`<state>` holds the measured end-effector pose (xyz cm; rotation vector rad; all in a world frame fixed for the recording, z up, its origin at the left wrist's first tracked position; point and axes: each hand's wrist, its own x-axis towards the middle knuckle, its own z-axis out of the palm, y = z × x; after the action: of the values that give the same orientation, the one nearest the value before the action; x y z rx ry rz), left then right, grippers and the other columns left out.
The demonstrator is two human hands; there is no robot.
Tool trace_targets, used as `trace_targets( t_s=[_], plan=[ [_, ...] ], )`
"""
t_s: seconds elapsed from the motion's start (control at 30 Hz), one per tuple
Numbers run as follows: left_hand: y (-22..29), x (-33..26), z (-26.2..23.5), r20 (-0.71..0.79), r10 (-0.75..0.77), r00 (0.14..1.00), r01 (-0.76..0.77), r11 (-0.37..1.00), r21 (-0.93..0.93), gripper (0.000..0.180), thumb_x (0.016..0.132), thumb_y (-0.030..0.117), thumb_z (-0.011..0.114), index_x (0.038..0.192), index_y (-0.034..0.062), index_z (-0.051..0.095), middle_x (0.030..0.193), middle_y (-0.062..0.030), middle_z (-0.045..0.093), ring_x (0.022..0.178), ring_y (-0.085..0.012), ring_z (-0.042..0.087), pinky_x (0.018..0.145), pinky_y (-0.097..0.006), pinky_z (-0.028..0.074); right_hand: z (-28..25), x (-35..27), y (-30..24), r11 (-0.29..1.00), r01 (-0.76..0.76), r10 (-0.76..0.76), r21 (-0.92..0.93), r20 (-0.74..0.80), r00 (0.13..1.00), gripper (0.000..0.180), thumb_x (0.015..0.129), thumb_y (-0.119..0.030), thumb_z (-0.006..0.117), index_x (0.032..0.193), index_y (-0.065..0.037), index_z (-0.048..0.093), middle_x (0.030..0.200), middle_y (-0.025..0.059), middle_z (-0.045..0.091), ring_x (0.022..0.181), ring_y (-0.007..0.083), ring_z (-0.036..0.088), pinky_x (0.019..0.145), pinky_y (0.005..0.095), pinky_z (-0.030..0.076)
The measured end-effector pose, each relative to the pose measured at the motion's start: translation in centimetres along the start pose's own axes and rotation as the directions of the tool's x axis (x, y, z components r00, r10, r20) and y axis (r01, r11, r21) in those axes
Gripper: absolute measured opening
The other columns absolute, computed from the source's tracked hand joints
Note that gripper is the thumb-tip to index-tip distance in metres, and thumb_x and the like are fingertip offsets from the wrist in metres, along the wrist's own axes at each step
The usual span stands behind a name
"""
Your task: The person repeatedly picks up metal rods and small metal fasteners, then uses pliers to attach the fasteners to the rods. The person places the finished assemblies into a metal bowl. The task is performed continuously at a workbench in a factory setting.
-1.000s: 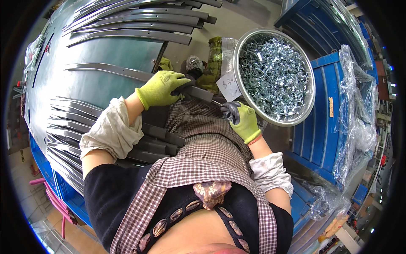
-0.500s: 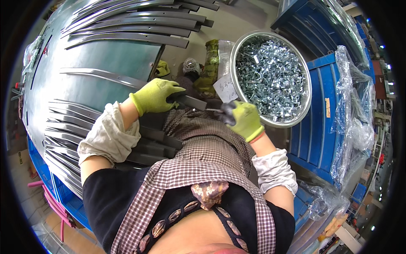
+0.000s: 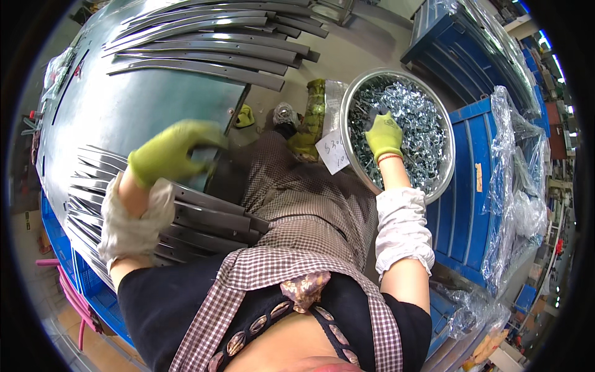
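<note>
My left hand (image 3: 180, 152), in a yellow-green glove with a dark palm, is blurred over the table near the closer stack of dark strips (image 3: 207, 217). Its thumb and fingers stand apart with no strip between them. On the other side, my right hand (image 3: 385, 135), gloved the same way, reaches into a round metal basin (image 3: 451, 139). Its dark fingertips are down among the many small shiny metal clips (image 3: 421, 118). Whether they grip a clip is hidden.
A second pile of long dark strips (image 3: 204, 46) lies on the far part of the green-topped table (image 3: 167, 93). Blue metal crates (image 3: 465, 192) with clear plastic wrap (image 3: 505, 186) flank the basin on the right. A paper label (image 3: 333, 152) rests beside the basin.
My left hand has let go of the long dark strip and moved left. My right hand has gone from the strip's end up and right into the basin of clips.
</note>
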<state>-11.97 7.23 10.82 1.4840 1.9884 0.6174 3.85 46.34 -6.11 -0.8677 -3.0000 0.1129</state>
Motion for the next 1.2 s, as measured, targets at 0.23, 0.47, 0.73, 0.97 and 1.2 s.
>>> trace_targets(
  t_s=[0.23, 0.47, 0.73, 0.97, 1.2],
  plan=[
    [-13.2, 7.8, 3.5, -0.493, -0.076, 0.867, 0.401, 0.694, 0.598, 0.061, 0.081, 0.018, 0.066, 0.14, 0.0143, 0.049, 0.141, -0.0126, 0.05, 0.132, -0.0339, 0.044, 0.114, -0.047, 0.029, -0.9, -1.4, 0.3, 0.994, 0.031, -0.023, 0.105, -0.077, 0.997, 0.016, 0.088, -0.018, 0.057, 0.097, -0.011, 0.067, 0.102, 0.0136, 0.066, 0.088, 0.0358, 0.067, 0.081, 0.0446, 0.054],
    [-9.3, 7.9, 5.0, -0.32, 0.152, 0.935, 0.108, 0.736, 0.668, 0.051, 0.069, 0.014, 0.072, 0.119, 0.0113, 0.063, 0.117, -0.0113, 0.057, 0.111, -0.0336, 0.052, 0.101, -0.047, 0.039, -1.2, -2.4, 4.1, 0.735, -0.194, 0.136, 0.649, 0.139, 0.981, 0.024, 0.085, -0.021, 0.069, 0.104, -0.006, 0.069, 0.083, 0.0136, 0.071, 0.072, 0.0254, 0.068, 0.07, 0.0367, 0.053],
    [-2.9, 5.7, 8.7, -0.125, 0.068, 0.99, 0.013, 0.831, 0.556, 0.055, 0.064, 0.021, 0.078, 0.115, 0.0061, 0.063, 0.12, -0.0112, 0.054, 0.114, -0.0323, 0.05, 0.097, -0.045, 0.042, -5.1, -7.0, 3.8, -0.128, -0.362, -0.268, 0.923, 0.32, 0.909, 0.021, 0.091, -0.01, 0.064, 0.11, -0.001, 0.061, 0.083, 0.0073, 0.069, 0.053, 0.0051, 0.056, 0.046, 0.0188, 0.043],
    [3.9, 4.5, 10.0, 0.022, 0.019, 1.0, -0.017, 0.997, -0.077, 0.045, 0.068, 0.008, 0.075, 0.111, -0.001, 0.066, 0.109, -0.0231, 0.06, 0.102, -0.0401, 0.06, 0.092, -0.043, 0.048, -5.4, -15.1, -6.6, 0.092, 0.302, -0.515, 0.949, -0.215, 0.83, 0.024, 0.077, -0.004, 0.071, 0.101, -0.002, 0.07, 0.094, 0.0124, 0.072, 0.077, 0.0241, 0.07, 0.072, 0.0332, 0.056],
    [3.8, 3.0, 13.1, -0.102, 0.104, 0.989, -0.09, 0.987, 0.137, 0.049, 0.064, 0.014, 0.075, 0.11, 0.0025, 0.067, 0.11, -0.0147, 0.064, 0.096, -0.0335, 0.064, 0.08, -0.043, 0.052, -3.2, -18.5, -9.6, 0.166, 0.186, -0.356, 0.968, -0.117, 0.927, 0.029, 0.073, 0.001, 0.076, 0.101, 0.0, 0.066, 0.094, 0.0095, 0.069, 0.081, 0.0185, 0.067, 0.073, 0.0279, 0.054]
  ],
)
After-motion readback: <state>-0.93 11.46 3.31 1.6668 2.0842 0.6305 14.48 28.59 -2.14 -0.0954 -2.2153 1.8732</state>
